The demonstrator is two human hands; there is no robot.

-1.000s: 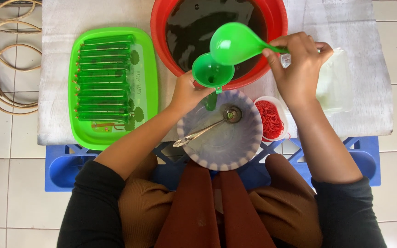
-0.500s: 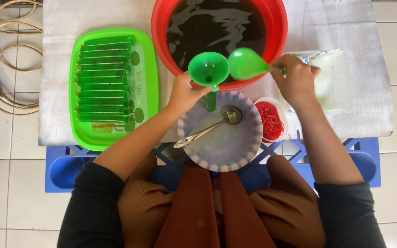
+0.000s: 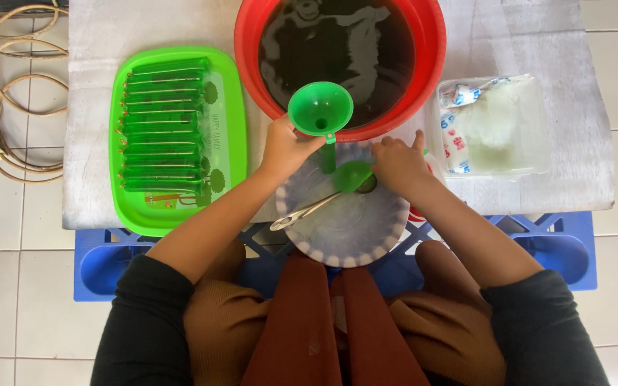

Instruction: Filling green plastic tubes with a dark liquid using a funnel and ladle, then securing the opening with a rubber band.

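My left hand [image 3: 286, 148] holds a green funnel [image 3: 320, 109] upright by its stem, over the near rim of a red basin [image 3: 434, 50] filled with dark liquid [image 3: 337, 53]. A green tube hangs below the funnel. My right hand [image 3: 400, 163] grips a green ladle [image 3: 352, 175] and has its bowl down on a round grey plate [image 3: 355, 229] in front of me. A metal spoon [image 3: 302, 212] lies across that plate.
A green tray [image 3: 234, 107] with several filled green tubes lies at the left of the white table [image 3: 574, 143]. A clear tub [image 3: 534, 125] of plastic bags stands at the right. A blue crate [image 3: 101, 261] sits below the table. Cables coil on the tiled floor at the far left.
My right hand has brought the ladle down from above the basin, past the funnel, onto the plate. The funnel has stayed almost still in my left hand.
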